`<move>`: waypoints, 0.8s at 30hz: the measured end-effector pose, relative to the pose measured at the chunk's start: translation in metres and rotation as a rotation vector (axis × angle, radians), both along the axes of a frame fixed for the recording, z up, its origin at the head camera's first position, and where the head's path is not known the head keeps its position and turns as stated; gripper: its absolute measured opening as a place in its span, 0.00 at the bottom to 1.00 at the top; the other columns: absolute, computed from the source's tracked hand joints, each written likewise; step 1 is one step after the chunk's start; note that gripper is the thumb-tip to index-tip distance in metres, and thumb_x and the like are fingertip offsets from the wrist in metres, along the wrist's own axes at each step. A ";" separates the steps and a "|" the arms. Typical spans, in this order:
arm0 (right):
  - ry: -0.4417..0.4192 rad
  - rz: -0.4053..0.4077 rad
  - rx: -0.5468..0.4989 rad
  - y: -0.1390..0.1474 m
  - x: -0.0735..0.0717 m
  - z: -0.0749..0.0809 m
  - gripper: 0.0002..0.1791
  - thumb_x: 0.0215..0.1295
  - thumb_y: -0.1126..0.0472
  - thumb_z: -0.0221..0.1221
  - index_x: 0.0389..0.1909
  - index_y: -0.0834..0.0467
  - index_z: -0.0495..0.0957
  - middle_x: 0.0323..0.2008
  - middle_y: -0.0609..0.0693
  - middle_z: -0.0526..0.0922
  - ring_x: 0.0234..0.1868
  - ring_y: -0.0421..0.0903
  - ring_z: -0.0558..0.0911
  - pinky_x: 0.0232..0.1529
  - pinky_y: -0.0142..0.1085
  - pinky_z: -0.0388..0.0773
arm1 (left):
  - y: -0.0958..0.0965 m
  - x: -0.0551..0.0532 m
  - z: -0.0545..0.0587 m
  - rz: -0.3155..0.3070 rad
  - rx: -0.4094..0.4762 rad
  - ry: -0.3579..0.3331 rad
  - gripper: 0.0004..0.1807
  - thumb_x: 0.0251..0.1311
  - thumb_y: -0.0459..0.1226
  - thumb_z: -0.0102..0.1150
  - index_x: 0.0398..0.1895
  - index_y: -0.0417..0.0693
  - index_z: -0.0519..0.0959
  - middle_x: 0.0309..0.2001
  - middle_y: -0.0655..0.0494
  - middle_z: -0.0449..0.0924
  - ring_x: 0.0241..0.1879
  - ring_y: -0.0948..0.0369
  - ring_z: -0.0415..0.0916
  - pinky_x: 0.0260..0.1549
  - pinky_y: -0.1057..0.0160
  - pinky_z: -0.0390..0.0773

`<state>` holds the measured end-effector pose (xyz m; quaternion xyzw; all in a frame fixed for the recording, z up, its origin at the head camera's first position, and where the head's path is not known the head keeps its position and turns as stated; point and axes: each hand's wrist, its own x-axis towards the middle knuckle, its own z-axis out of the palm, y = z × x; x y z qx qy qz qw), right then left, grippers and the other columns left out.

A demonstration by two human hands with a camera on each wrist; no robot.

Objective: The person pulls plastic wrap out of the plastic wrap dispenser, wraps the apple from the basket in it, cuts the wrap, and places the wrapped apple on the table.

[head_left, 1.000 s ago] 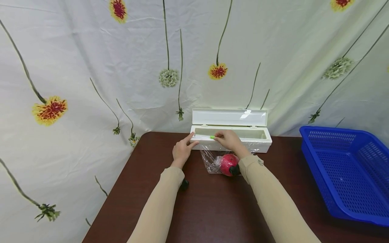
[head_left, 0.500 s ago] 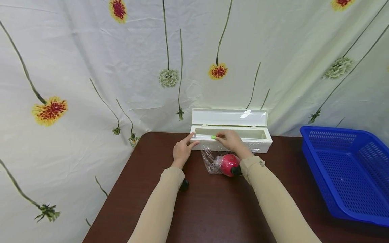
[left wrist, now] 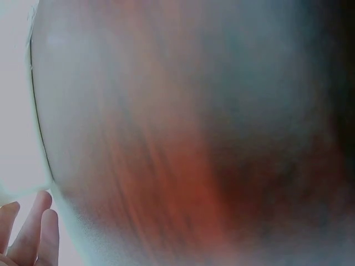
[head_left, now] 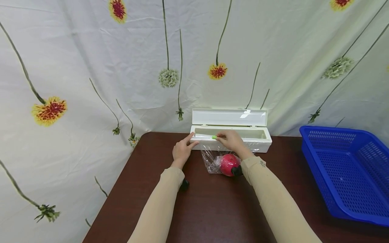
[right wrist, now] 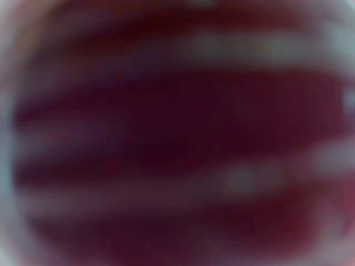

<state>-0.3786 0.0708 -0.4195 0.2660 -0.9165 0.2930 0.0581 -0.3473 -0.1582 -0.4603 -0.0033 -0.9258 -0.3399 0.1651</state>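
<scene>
A long white cling film dispenser (head_left: pixel 262 146) stands at the table's back edge with its hinged lid (head_left: pixel 222 117) raised. My left hand (head_left: pixel 181 152) holds its left front corner, thumb on the front and index finger at the rim. Fingers (left wrist: pixel 49 233) of this hand show against the white box in the left wrist view. My right hand (head_left: pixel 231 140) pinches a small green slide cutter (head_left: pixel 214 137) on the front rim. Clear film (head_left: pixel 208 161) hangs from the front and lies over a red round object (head_left: pixel 227 164). The right wrist view is a dark red blur.
A blue plastic basket (head_left: pixel 331 202) stands on the right of the dark brown table (head_left: pixel 209 212). A flower-printed white curtain (head_left: pixel 136 50) hangs directly behind the table. Small black devices (head_left: pixel 184 184) sit below the wrists.
My right hand and the green slide cutter have shifted slightly to the right along the rim. My left hand stays at the dispenser's corner.
</scene>
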 end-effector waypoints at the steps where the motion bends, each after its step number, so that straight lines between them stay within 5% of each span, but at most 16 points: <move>1: -0.001 -0.004 0.000 0.001 0.000 0.000 0.14 0.65 0.58 0.58 0.45 0.63 0.81 0.44 0.56 0.83 0.47 0.53 0.81 0.52 0.44 0.73 | 0.000 0.000 0.000 -0.001 0.000 0.002 0.33 0.53 0.57 0.61 0.64 0.64 0.70 0.21 0.56 0.73 0.13 0.58 0.58 0.16 0.62 0.59; 24: -0.013 -0.017 -0.012 0.014 -0.001 -0.002 0.15 0.66 0.58 0.58 0.47 0.63 0.80 0.45 0.57 0.83 0.47 0.53 0.81 0.52 0.44 0.74 | 0.001 -0.002 -0.003 0.004 0.002 0.025 0.33 0.52 0.56 0.61 0.63 0.64 0.70 0.20 0.55 0.73 0.12 0.57 0.57 0.15 0.62 0.58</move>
